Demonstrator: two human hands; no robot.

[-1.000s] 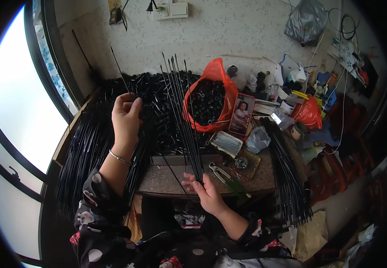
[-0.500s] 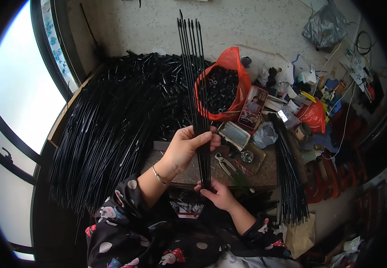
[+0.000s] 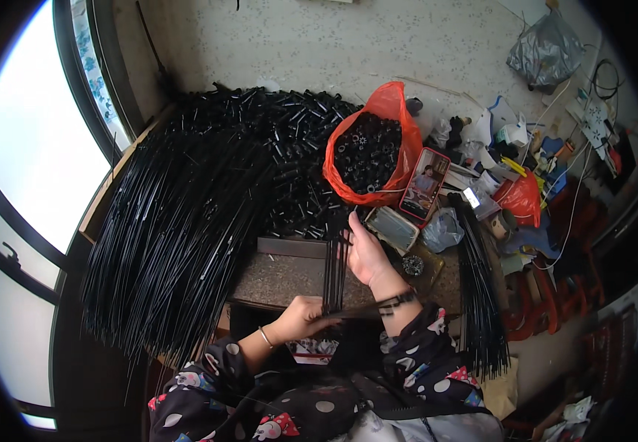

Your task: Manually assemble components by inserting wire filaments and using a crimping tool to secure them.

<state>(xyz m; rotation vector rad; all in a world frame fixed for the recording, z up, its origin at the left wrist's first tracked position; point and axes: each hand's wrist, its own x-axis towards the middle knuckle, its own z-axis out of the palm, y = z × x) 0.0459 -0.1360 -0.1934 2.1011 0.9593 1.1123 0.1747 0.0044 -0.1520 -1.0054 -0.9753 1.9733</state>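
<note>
My left hand, a bracelet at its wrist, is closed on a bundle of thin black rods at the table's front edge. Some rods run away from me; others lie crosswise to the right, their thicker tips in front of my right wrist. My right hand is beside the far part of the rods, thumb stretched up and palm showing. It looks open against them; its other fingers are partly hidden. To the left, a large heap of long black rods hangs over the table edge.
Short black parts pile up at the back. A red plastic bag holds small black pieces beside a phone. Near it are a clear box, a round metal piece and another rod bundle. Clutter fills the right.
The upright bundle has been lowered, part of it now lying crosswise to the right. My left hand moved down toward me; my right hand moved up beside the rods, covering the pliers.
</note>
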